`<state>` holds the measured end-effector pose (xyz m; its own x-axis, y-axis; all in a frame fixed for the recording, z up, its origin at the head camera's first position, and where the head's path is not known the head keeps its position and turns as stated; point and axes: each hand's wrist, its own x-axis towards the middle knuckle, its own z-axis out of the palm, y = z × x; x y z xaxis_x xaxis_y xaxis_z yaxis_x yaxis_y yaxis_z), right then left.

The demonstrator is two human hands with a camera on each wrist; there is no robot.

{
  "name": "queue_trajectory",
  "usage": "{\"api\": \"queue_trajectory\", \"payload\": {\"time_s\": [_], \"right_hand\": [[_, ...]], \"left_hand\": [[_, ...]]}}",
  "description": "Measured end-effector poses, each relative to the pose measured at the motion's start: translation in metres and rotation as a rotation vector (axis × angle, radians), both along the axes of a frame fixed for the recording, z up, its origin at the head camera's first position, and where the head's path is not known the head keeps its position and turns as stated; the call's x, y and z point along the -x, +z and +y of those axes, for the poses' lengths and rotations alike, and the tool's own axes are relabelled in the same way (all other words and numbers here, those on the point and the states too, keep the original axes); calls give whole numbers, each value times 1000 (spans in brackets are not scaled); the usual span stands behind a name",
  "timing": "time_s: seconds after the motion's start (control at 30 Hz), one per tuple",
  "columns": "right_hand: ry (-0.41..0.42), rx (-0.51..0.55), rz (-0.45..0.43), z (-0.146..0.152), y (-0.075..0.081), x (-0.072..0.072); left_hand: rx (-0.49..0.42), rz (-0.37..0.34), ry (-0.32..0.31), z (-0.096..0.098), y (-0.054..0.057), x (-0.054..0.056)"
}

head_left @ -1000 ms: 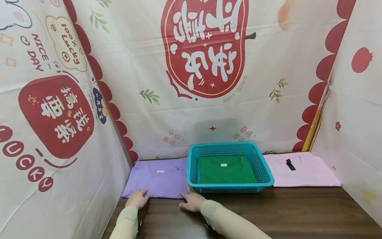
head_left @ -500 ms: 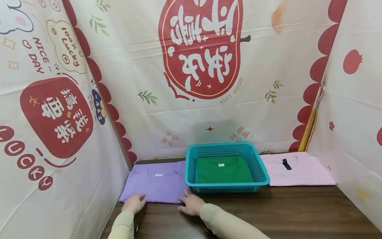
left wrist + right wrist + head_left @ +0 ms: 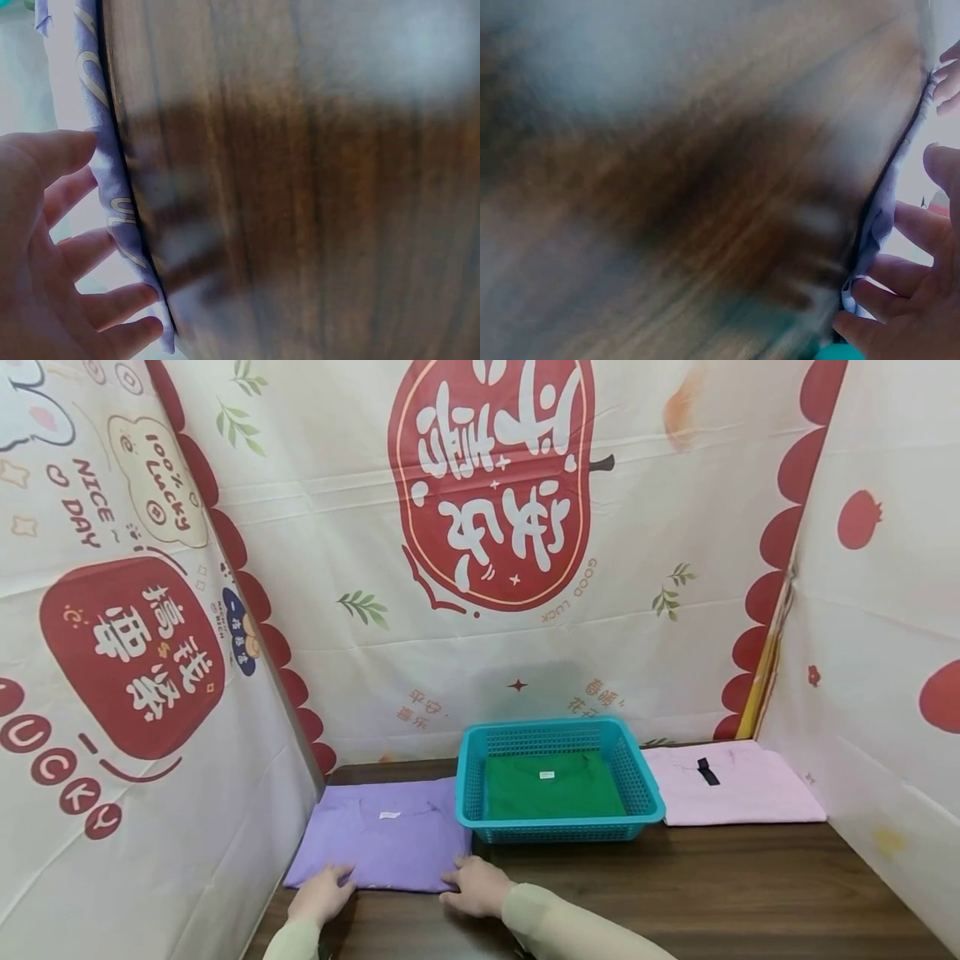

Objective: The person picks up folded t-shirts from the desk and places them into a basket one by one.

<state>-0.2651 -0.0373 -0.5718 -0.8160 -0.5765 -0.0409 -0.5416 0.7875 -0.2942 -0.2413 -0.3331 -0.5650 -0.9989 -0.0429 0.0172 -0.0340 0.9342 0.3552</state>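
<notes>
A folded purple shirt (image 3: 390, 839) with a white neck label lies at the left of the table. My left hand (image 3: 322, 895) touches its front edge near the left corner. In the left wrist view, the spread fingers (image 3: 124, 307) of that hand reach the shirt's printed front fold (image 3: 112, 172). My right hand (image 3: 478, 887) rests at the shirt's front right corner, just before the basket. The right wrist view shows its fingers (image 3: 900, 277) extended along the same purple edge (image 3: 881, 217). A green folded shirt (image 3: 551, 789) lies inside the teal basket (image 3: 558, 828).
To the right of the basket lies a folded pink shirt (image 3: 735, 789) with a black label. The brown wooden table (image 3: 675, 893) extends in front. Printed cloth walls (image 3: 330, 693) enclose the table at the back and both sides.
The purple shirt has slid toward the person, along with both hands at its front edge. A strip of table now shows behind it. The basket and pink shirt stay put while the view shifts slightly.
</notes>
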Motion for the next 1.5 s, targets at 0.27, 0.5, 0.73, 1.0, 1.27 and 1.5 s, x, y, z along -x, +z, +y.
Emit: {"api": "queue_trajectory", "payload": {"time_s": [0.27, 0.5, 0.73, 1.0, 1.27, 1.5], "right_hand": [[55, 10, 19, 2, -2, -18], [81, -9, 70, 8, -4, -25], [115, -18, 4, 13, 6, -35], [75, -42, -52, 12, 13, -50], [151, -90, -165, 12, 6, -51], [217, -64, -191, 11, -21, -36]], "left_hand": [[-12, 19, 7, -6, -5, -19], [-10, 19, -26, -6, -7, -26], [-19, 14, -39, -5, -7, -35], [-16, -8, -47, -5, -11, -46], [-16, -89, -73, -11, -10, -58], [6, -163, -74, -14, 3, -59]]}}
